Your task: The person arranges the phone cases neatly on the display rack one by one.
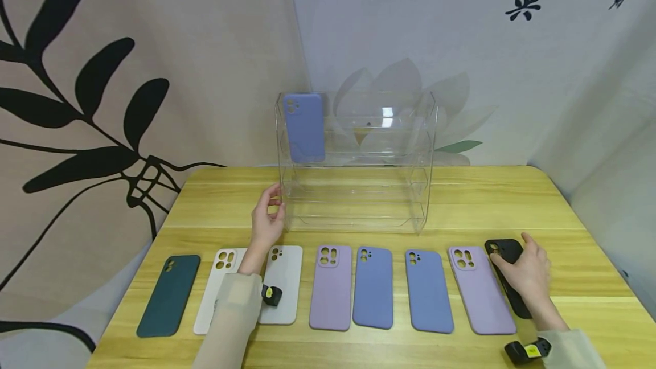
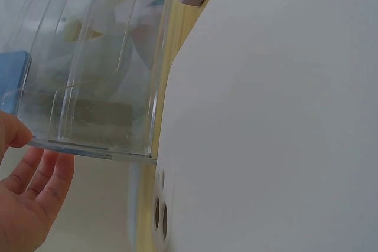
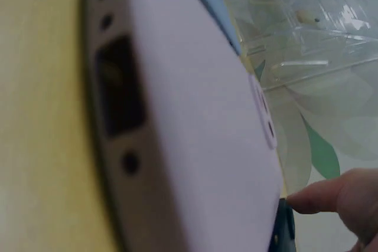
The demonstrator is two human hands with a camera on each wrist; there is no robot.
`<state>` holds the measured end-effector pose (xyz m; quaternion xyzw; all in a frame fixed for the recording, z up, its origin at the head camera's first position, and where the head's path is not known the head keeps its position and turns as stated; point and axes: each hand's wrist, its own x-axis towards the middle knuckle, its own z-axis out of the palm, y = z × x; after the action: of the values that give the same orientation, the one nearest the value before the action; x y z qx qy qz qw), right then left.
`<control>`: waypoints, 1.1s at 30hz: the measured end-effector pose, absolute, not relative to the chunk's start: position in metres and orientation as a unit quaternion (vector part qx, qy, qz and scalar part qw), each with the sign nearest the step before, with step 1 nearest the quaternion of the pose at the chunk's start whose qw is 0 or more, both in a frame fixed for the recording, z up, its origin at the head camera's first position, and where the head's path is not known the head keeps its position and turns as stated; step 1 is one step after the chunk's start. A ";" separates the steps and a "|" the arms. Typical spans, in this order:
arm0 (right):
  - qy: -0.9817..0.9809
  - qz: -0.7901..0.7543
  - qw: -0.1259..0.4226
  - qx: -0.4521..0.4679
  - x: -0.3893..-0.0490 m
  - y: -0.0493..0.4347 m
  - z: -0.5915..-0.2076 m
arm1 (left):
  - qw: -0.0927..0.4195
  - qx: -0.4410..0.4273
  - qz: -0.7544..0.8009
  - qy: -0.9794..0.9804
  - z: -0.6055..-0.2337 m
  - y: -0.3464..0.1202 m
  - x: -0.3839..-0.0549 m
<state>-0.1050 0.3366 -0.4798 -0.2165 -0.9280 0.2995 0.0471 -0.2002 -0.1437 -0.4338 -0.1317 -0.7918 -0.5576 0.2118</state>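
At the left side of a clear tiered display rack [image 1: 353, 166], my left hand [image 1: 267, 218] holds the side wall. In the left wrist view, the thumb lies on the inner face of that wall and the fingers [image 2: 56, 187] are outside it. A blue phone case [image 1: 304, 130] leans upright at the left of the rack's top tier. My right hand [image 1: 530, 272] spans a black phone case [image 1: 506, 248] on the table, thumb at its left edge and fingers along its right. In the right wrist view the thumb [image 3: 319, 196] touches the dark case's edge.
The wooden table [image 1: 476, 198] bears a front row of cases: dark green [image 1: 169, 298], two white ones partly under my left forearm, purple [image 1: 330, 295], blue [image 1: 373, 295], another blue [image 1: 430, 298] and light purple [image 1: 482, 300] beside the black one. A patterned curtain [image 1: 215, 73] hangs behind.
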 end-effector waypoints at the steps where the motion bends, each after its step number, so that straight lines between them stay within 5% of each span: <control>1: -0.929 0.296 0.040 -0.219 -0.105 0.337 -0.480 | 0.212 -0.132 -0.557 -0.792 -0.434 -0.144 -0.200; 22: -0.944 0.247 0.007 -0.218 -0.109 0.345 -0.481 | 0.209 -0.130 -0.557 -0.793 -0.434 -0.144 -0.201; 33: -0.941 0.262 0.077 -0.201 -0.113 0.345 -0.473 | 0.206 -0.131 -0.559 -0.792 -0.435 -0.144 -0.201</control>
<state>-0.1130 0.3452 -0.4733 -0.2010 -0.9407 0.2624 0.0765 -0.2010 -0.1444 -0.4348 -0.1311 -0.7921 -0.5593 0.2063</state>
